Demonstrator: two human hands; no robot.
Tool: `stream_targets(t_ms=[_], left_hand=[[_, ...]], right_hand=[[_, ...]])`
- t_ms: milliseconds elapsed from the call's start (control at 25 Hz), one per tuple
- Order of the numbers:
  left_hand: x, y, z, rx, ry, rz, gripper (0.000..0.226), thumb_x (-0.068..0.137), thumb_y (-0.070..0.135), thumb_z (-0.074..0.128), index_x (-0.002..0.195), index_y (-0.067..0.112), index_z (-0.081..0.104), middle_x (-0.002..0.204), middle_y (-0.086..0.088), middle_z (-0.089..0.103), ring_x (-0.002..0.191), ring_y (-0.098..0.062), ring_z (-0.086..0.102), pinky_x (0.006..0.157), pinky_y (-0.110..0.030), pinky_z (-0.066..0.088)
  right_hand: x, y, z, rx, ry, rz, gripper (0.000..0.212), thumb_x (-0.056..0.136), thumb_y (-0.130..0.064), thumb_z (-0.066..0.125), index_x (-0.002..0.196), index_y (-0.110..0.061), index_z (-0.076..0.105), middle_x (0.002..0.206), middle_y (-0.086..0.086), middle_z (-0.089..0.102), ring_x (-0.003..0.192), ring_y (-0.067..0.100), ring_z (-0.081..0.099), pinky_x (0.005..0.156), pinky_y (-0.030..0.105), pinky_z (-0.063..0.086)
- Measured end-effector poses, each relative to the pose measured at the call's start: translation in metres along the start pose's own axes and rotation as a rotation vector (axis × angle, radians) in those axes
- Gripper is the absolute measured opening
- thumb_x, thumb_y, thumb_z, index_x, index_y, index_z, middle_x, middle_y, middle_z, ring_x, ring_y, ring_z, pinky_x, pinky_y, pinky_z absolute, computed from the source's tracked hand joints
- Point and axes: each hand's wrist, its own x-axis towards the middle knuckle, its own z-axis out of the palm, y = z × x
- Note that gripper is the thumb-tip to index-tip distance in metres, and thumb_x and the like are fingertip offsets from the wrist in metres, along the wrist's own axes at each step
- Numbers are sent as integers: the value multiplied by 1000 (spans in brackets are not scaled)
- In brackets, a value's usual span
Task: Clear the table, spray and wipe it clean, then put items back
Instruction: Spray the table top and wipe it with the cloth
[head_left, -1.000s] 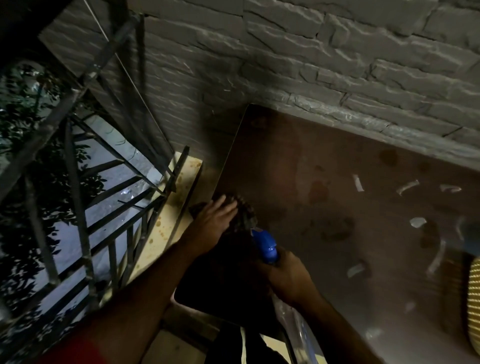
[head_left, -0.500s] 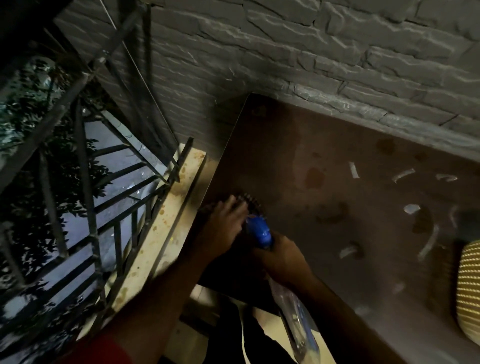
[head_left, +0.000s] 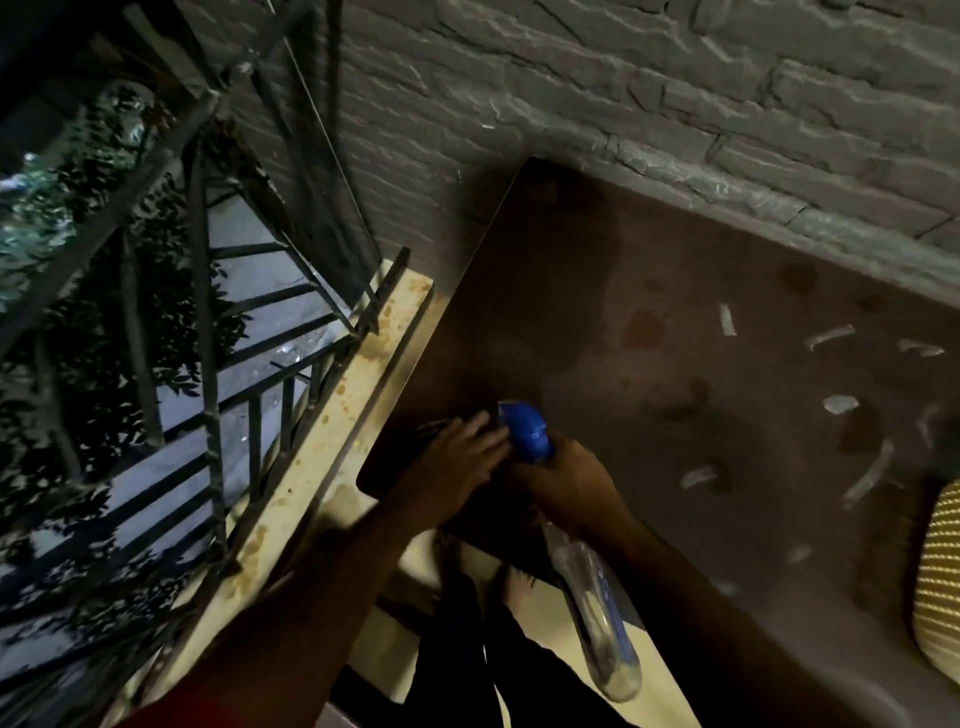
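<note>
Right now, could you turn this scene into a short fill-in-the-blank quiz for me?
1. The right hand grips a spray bottle whose nozzle head is ____ in colour.
2. The left hand rests near the table's ____ corner.
3. The wall behind the table is built of ____.

Missing words: blue; near left; stone blocks

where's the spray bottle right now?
Head view, lower centre: the spray bottle is gripped by the right hand over the table's near-left corner, blue nozzle beside the left hand, clear body hanging past the near edge.
</note>
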Motion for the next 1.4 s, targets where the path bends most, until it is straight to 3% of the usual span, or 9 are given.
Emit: stream_targets(t_ms=[160,240,360,440,560,760,1000,1240,1400], left_hand=[[7,-43,-31,-55,53,-454,44,93,22,51,136,17,51,151,-2,38,143,-30,25,114,-45,21],[17,-14,-31,-87,4,-327,43,95,22,47,137,16,49,154,-6,31,145,-34,17,115,-49,17],[-29,20,-11,-65,-120,-15,43,76,21,76,117,14,65,133,-10,57,133,-39,42,103,-54,38],[-46,-16,-10,-20,-49,-149,54,76,21,76,127,16,59,140,-7,52,134,-36,41,104,-52,37],[-22,-53,-25,-141,62,-477,51,96,23,50,146,19,35,157,1,24,147,-27,10,117,-43,12],[-65,20,16,-107,-28,-103,50,82,24,67,130,18,54,145,-4,45,141,-34,27,114,-49,18],[-42,-27,-11,-138,124,-545,50,96,26,49,144,17,38,156,-2,28,146,-28,17,117,-48,18],[-82,9,10,-114,116,-302,52,82,21,70,132,17,53,145,-6,46,137,-33,36,109,-50,27],[-39,-3,-17,-128,127,-660,50,93,28,51,142,20,41,154,-3,32,145,-30,17,115,-51,16]], right_hand=[[-15,8,1,-102,-48,3,35,76,-46,71,102,-22,68,93,5,74,91,26,71,80,36,54],[-23,7,8,-98,-59,2,53,68,-56,65,107,-21,69,97,6,74,93,27,71,84,38,56],[-34,7,13,-77,-121,21,58,60,-58,58,105,-22,67,85,1,73,79,20,71,73,30,57],[-41,9,18,-59,-155,44,44,67,-52,67,100,-22,65,71,-3,71,65,20,72,62,27,59],[-44,13,33,-59,-175,53,36,83,-41,72,110,-20,63,80,4,75,71,27,75,74,43,63],[-47,8,39,-55,-190,20,35,86,-40,71,113,-21,62,80,3,75,70,25,74,76,46,62],[-51,9,44,-73,-162,9,19,88,-30,67,106,-28,62,72,0,72,59,17,71,75,43,63],[-64,12,36,-31,-158,7,22,88,-27,69,107,-21,63,74,1,71,60,17,70,70,41,64],[-63,21,27,28,-142,54,32,84,-35,72,111,-23,61,81,4,72,64,18,70,74,43,64]])
